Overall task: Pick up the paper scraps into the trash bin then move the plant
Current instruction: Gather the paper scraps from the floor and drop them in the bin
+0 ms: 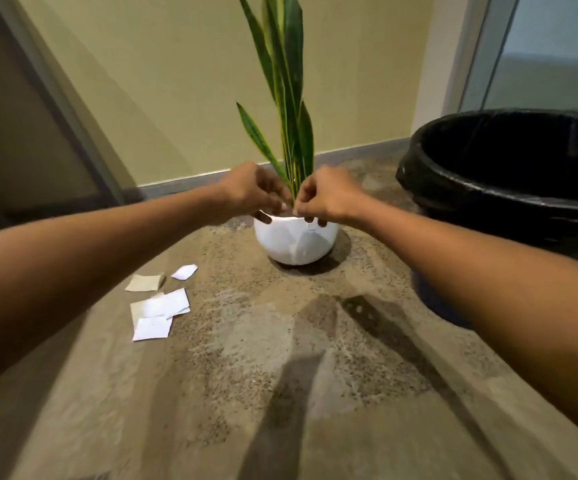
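Gripping the white pot (296, 242) rim, left hand (251, 192) and right hand (327, 195); paper scraps (159, 306) on floor.

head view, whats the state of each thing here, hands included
left hand: grips the pot rim, fingers curled over it
right hand: grips the pot rim on the other side
white pot: upright on the floor
plant: upright in the pot
paper scraps: scattered on the floor, not yet picked up
trash bin: open, lined with a black bag

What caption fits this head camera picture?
Both hands grip the white plant pot; paper scraps lie nearby.
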### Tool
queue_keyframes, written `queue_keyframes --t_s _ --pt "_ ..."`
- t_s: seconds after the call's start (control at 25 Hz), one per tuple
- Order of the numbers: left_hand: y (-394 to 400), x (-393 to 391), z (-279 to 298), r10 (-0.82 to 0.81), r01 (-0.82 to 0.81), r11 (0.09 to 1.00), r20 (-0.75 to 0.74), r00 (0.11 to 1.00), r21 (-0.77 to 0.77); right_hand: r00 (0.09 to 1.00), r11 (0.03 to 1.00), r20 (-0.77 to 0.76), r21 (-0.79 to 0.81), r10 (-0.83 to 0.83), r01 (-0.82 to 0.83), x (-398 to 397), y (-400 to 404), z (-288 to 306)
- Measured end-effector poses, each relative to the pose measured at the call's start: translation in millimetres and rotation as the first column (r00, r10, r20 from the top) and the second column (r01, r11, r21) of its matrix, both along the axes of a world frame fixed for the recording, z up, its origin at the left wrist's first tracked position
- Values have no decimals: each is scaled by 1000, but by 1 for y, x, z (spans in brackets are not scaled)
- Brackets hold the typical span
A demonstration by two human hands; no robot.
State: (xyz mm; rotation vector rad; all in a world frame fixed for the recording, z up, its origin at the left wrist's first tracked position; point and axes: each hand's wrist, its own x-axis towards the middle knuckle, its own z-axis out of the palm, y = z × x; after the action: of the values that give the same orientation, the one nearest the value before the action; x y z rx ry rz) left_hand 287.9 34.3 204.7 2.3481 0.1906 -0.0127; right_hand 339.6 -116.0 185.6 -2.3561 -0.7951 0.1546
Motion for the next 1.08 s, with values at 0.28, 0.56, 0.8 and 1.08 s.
queue_keyframes --t_s 0.28,0.56,0.8,1.08 --pt "170 -55 -114 296 -267 953 -239 925 145 947 936 -138 -168 289 -310 -27 91 -120" --pt "265 -92 -186 481 -308 842 -356 802 443 917 921 -192 -107 350 -374 -46 184 -187" --pt "297 -65 -201 534 -488 836 -166 829 253 936 918 -25 -187 351 -349 -34 270 -196" --pt "299 -46 -228 311 -67 849 -393 865 524 880 653 -158 -616 447 -442 -16 305 -216"
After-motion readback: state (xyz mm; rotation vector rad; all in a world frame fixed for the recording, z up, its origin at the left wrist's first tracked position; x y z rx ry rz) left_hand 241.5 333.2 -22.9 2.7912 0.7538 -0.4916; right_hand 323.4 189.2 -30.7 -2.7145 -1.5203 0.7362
